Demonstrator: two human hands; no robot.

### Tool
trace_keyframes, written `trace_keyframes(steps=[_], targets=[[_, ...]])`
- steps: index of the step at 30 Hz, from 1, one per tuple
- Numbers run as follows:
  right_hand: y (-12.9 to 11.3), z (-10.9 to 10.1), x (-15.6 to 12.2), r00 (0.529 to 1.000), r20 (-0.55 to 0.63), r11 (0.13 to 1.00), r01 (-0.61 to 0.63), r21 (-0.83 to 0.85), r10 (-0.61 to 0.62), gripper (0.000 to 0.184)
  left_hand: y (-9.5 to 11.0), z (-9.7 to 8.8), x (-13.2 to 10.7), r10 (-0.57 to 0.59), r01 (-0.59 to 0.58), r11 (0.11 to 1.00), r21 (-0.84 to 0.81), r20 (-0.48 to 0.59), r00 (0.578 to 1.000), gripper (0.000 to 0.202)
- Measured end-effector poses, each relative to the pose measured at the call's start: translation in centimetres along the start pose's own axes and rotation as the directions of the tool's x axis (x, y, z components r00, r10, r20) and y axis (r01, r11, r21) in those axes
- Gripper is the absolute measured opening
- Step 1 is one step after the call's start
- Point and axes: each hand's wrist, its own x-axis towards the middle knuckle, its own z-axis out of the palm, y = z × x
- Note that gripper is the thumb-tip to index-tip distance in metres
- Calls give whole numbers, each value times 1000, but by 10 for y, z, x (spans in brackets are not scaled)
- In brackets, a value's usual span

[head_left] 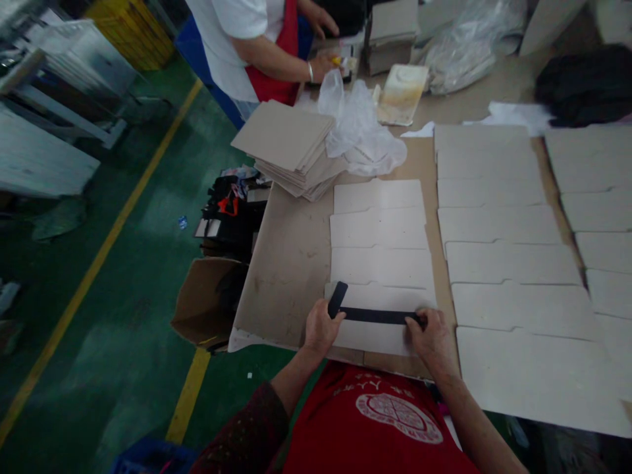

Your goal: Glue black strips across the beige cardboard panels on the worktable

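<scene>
A narrow black strip (378, 316) stretches sideways over the nearest pale cardboard sheet (380, 341). My left hand (322, 327) pinches its left end, and a short black piece (338, 297) sticks up from the same grip, slanting away from me. Whether that piece belongs to the same strip, I cannot tell. At the right end of the strip, my right hand (432, 334) is closed with thumb and fingers around it. Beyond my hands, more pale sheets overlap in a column (379, 228).
Other columns of overlapping sheets (513, 303) lie to the right. A cardboard stack (289, 135) and crumpled clear plastic (363, 128) are at the far left of the table. Across it a co-worker's hand (323, 67) handles something. An open carton (205, 299) stands beside the table's left edge.
</scene>
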Motion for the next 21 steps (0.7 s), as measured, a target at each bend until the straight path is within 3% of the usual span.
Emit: trace_keyframes(steps=[8,12,16,21], targets=[[16,-30,-33,989,-96,993,-113,-36,109,42,-15,-25,-30,22,-22,1000,-4,-114,993,20],[18,-23,-46,991,-38,990,-131,-54,129,45,-21,-24,-26,-29,28,1000,-1,-79,996,25],[15,-19,-53,974,26,974,-224,-36,225,48,-30,-22,-21,-115,113,993,-33,-59,992,35],[1,-13,-72,955,164,968,-253,2,249,45,-61,-38,-29,-207,202,975,-91,-44,977,36]])
